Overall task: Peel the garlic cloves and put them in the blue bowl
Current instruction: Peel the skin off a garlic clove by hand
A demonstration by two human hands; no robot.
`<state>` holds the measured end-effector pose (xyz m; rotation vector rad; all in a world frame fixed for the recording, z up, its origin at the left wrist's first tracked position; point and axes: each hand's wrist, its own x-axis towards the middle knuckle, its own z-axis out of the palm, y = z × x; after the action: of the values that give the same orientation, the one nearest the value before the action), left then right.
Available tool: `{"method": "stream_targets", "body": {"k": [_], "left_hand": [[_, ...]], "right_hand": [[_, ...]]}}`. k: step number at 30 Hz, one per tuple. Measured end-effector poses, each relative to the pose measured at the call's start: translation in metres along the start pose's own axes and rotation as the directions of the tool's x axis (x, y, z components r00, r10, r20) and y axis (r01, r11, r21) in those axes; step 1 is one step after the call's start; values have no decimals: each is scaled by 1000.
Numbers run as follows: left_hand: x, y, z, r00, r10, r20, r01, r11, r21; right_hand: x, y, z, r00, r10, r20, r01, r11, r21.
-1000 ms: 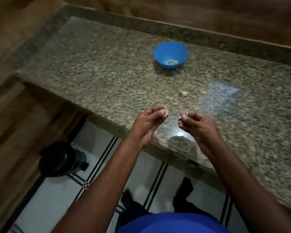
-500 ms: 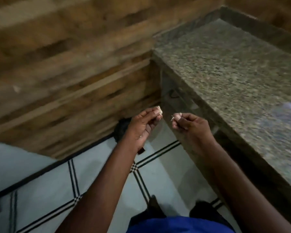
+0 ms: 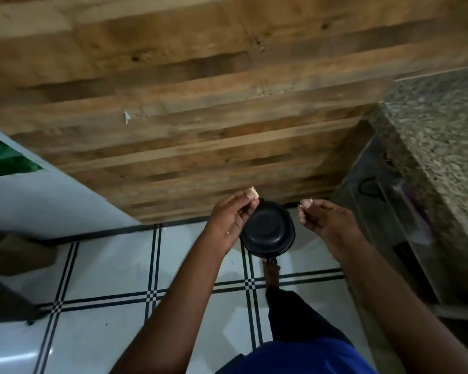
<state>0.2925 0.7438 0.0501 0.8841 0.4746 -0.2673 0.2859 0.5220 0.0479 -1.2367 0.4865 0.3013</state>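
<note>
The left hand (image 3: 231,218) is raised at the centre of the view, fingers curled, with fingertips and thumb pinching a garlic clove (image 3: 253,194). The clove is pale, small and blunt, and juts from the fingertips toward 12 o'clock. The right hand (image 3: 324,218) sits beside it at 3 o'clock, apart from the left, fingers folded in tight. Its thumb and forefinger nip a thin pale scrap of skin (image 3: 305,203); the scrap is too small to tell more.

Both hands hang over a bin (image 3: 270,233), which stands on the floor (image 3: 114,265) directly beneath the gap between them. The bin is black, round and smooth, with a shallow dished lid. A bare foot (image 3: 271,271) rests at the bin's 6 o'clock edge, below a dark trouser leg (image 3: 295,314). A blue garment (image 3: 303,359) fills the view's 6 o'clock edge.

The floor is glossy white tile crossed by thin black double lines. A wall (image 3: 200,90) of rough brown planks, laid in horizontal bands, spans the upper half. At 3 o'clock a speckled granite counter (image 3: 438,130) runs off the frame, its edge thick and squared. Beneath it sits a clear plastic box (image 3: 384,211), its contents unclear. A white panel (image 3: 38,201) slants in at 9 o'clock.

The blue bowl is out of view.
</note>
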Motion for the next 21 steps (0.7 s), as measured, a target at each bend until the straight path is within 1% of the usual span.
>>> {"method": "stream_targets", "body": {"k": [6,10,15,18,21], "left_hand": [[83,21,3,994,-65,-92,66,998,9],[130,16,5,986,-117,-118,120,992,24],[187,-19,-15,966,-210,-153,223,972,71],[224,-51,-42,940,-274,-204,300,948,108],[272,-97,-80,918,-305,-254,348,925,149]], "right_hand": [[89,-9,20,996,91,-12,-92,993,-78],[135,-6,36,984,171,-53,-176,975,-134],[198,22,46,951,255,-176,-283,945,-162],[238,57,41,919,322,-229,-363,916,-171],[288,106,29,873,396,-284,-444,886,-130]]}}
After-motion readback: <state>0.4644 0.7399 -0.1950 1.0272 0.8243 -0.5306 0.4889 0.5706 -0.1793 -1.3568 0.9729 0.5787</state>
